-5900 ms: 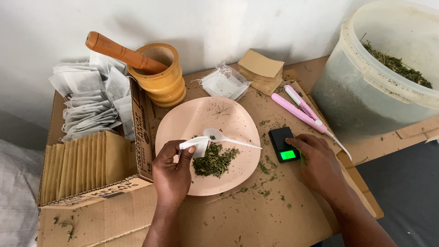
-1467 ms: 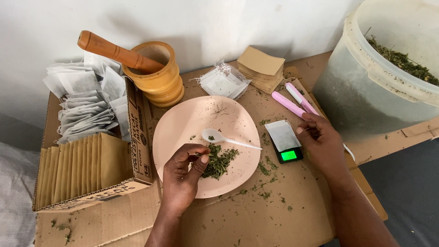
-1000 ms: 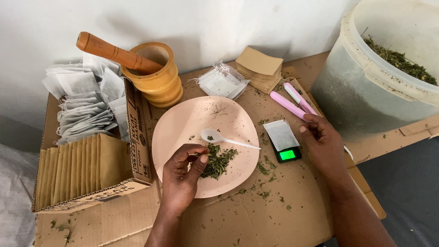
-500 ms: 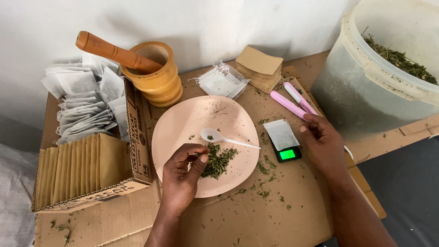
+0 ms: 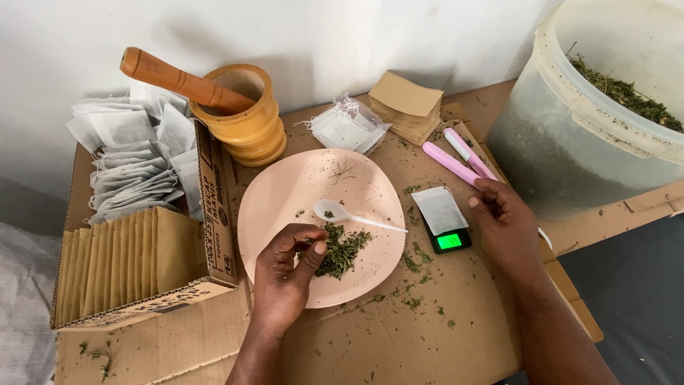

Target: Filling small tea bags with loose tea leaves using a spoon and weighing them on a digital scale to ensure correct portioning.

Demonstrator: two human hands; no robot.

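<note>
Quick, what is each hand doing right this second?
Left hand: fingers pinched together over the dried herbs on the pink plate; what they pinch cannot be told.
Right hand: open, holding nothing, beside the small scale.

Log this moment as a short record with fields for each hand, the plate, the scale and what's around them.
Left hand: fingers pinched together over the dried green herbs; any pinch of herb held cannot be told
Right hand: beside the scale, fingers bent, holding nothing visible
Plate: pink, bears herbs and a white plastic spoon
Scale: small, black, green display lit, a white tea bag lying on it
Around: wooden mortar and pestle, cardboard box of filled bags, pink sealer, bucket of herbs
</note>
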